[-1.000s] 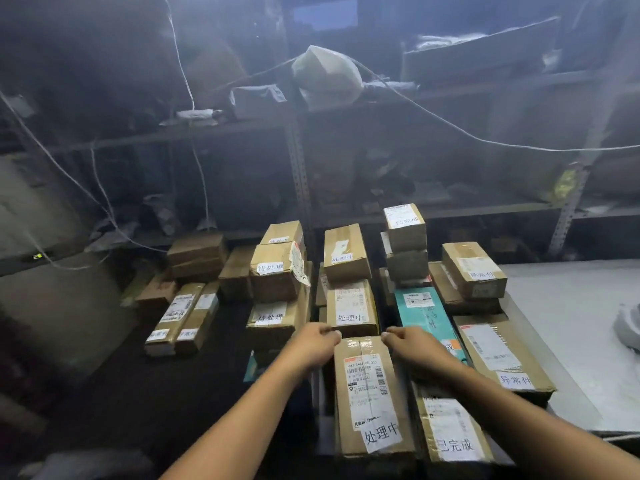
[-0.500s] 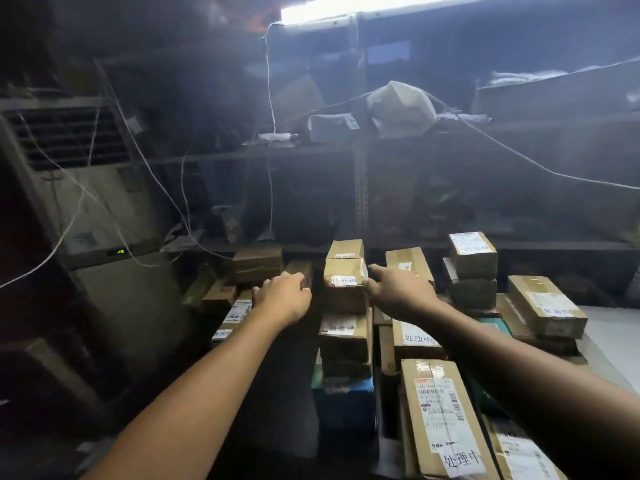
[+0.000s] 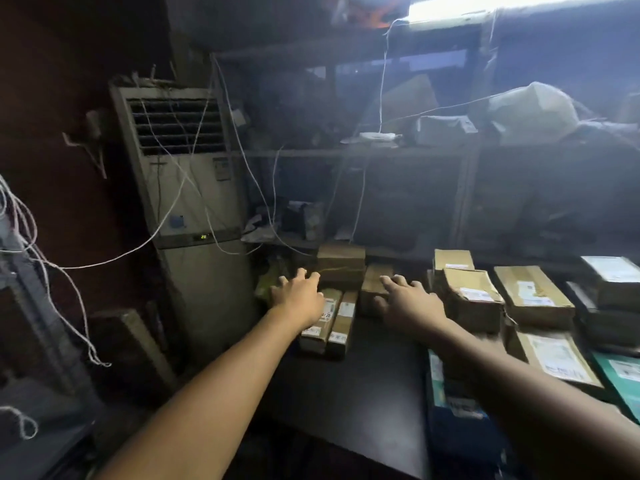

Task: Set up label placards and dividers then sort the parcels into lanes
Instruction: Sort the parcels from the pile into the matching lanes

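Brown cardboard parcels lie on a dark table (image 3: 363, 393). At the far left end stands a stack of two boxes (image 3: 341, 266), with a small box (image 3: 375, 287) to its right and two long narrow parcels (image 3: 337, 323) in front. My left hand (image 3: 298, 294) hovers with fingers spread just left of the stack, over the long parcels. My right hand (image 3: 408, 301) reaches with straight fingers at the small box and holds nothing. To the right lie lanes of labelled parcels (image 3: 472, 297), (image 3: 531, 294).
A tall floor air conditioner (image 3: 194, 216) stands left of the table, draped with white cords (image 3: 52, 268). Metal shelving (image 3: 346, 154) with clutter runs behind. A blue box (image 3: 457, 403) and a teal parcel (image 3: 620, 375) lie near the front right.
Both hands have left the middle lane of labelled parcels and swung left to the boxes at the table's far left end. My view has turned left; fingers have spread out.
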The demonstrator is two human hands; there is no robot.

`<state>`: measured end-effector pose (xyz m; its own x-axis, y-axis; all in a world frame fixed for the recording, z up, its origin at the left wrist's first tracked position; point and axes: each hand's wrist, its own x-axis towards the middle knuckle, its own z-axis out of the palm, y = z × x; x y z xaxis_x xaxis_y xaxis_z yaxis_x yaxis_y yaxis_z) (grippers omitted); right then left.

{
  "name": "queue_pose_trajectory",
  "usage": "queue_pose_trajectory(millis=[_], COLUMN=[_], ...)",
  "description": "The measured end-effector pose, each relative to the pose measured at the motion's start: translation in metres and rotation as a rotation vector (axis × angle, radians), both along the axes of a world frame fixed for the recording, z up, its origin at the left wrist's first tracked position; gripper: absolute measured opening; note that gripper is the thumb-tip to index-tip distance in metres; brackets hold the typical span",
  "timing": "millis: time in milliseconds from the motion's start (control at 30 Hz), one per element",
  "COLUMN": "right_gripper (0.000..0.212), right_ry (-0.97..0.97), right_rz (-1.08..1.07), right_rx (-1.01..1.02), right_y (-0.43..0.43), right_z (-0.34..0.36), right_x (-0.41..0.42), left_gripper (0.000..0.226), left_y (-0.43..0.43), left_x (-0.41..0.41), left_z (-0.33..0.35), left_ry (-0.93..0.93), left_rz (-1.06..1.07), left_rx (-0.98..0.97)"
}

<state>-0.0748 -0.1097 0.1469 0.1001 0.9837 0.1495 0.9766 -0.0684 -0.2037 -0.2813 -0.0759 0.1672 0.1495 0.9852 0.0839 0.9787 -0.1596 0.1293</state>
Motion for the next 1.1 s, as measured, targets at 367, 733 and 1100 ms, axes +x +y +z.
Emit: queue_pose_trajectory(millis=[367,733,1100], right_gripper=[0.055,0.055,0.054], right_ry=[0.001,0.129,0.185], right_rz=[-0.007,-0.049,-0.106], right_rx=[-0.07,-0.11,-0.233], right_y=[0.074,0.226,0.347], right_z=[-0.021,-0.032,-0.073], right_x=[-0.032,0.022,0.04], left_gripper=[0.049,0.049,0.048], left_y=[0.075,0.218,0.352], left_x=[-0.014,0.028,0.044], left_z=[-0.037,-0.041,-0.09], left_ry=[0.037,0.083,0.112], left_rz=[-0.033,-0.016,-0.053], left_rx=[-0.051,-0.041,-0.134])
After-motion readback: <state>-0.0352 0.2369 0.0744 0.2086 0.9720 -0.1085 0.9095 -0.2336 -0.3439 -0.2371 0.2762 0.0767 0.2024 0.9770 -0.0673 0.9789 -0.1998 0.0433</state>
